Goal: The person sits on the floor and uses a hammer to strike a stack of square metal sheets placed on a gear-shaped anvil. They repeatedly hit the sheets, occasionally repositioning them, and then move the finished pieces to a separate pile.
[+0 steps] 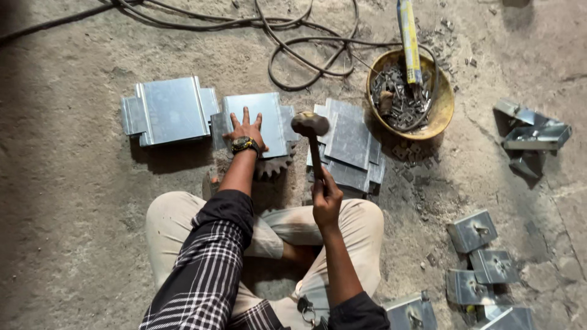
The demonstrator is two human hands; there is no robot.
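Observation:
I sit cross-legged on a concrete floor. My left hand (246, 129), with a wristwatch, lies flat with fingers spread on a folded grey sheet-metal piece (267, 120) that rests over a rusty toothed gear (273, 165). My right hand (325, 197) grips the wooden handle of a hammer (310, 125). The hammer's head is raised beside the metal piece, just right of my left hand.
Another folded metal piece (171, 110) lies to the left, a stack of similar sheets (351, 146) to the right. A yellow bowl (445, 107) holds small metal parts and a tube. Black cables (293, 49) loop behind. Metal brackets (474, 231) lie at right.

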